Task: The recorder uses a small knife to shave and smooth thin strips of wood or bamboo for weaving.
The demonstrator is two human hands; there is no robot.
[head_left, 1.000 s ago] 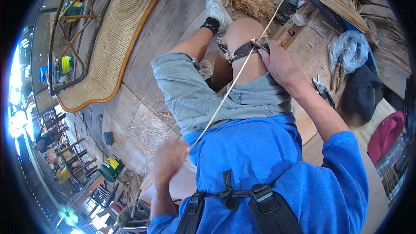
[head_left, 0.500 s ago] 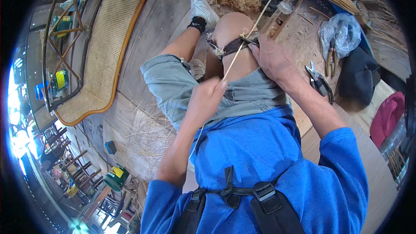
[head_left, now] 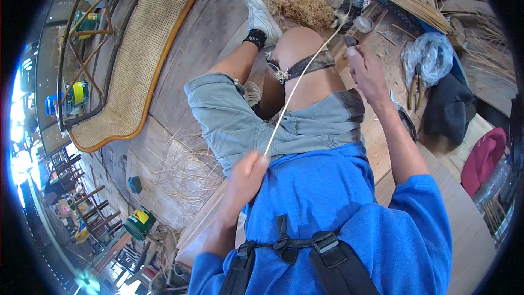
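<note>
A long pale cane strip slants from my left hand across my bent leg, up toward the litter at the far right. My left hand, close to my waist, is closed on its near end and slightly blurred. Beneath the strip, a dark strap goes around my leg near the knee, with a tuft of pale shavings caught on it. My right hand, just right of the knee and apart from the strip, is closed on a small dark tool; its exact kind is unclear.
A woven cane panel in a wooden frame leans at the left. Curly shavings lie beyond my foot, loose strands on the floor. Pliers, a clear plastic bag, a black cap-like item and a cane bundle are at right.
My left hand has drawn back toward my waist with the strip. My right hand has moved off the knee strap to the right, taking the dark tool away from the strip.
</note>
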